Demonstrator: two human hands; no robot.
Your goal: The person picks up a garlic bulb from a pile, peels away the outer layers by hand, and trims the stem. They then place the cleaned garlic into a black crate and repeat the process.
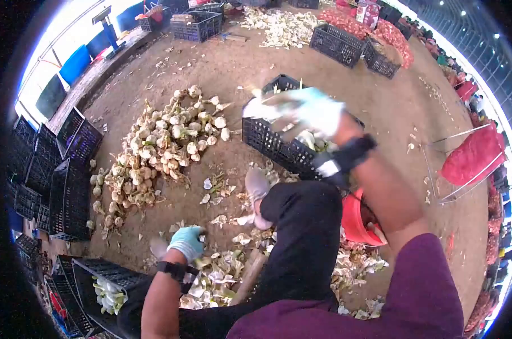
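My right hand [318,113], in a white and pale-blue glove, is over a black plastic crate [267,138]. Motion blurs it, but its fingers look stretched out and apart. Peeled white garlic [307,138] shows inside the crate, partly hidden by the hand. Low on the left, my left hand [187,243], in a similar glove, has curled fingers near my knee. A small pale spot shows at its fingertips; what it grips is hidden. In front of me lies a heap of garlic bulbs [160,141] with dry skins on.
Garlic skins [216,277] litter the floor around my legs. A red bucket [357,217] stands by my right knee. Black crates [69,192] line the left side, and one [106,294] holds white garlic. Further crates [338,44] and red net sacks [391,37] are at the back.
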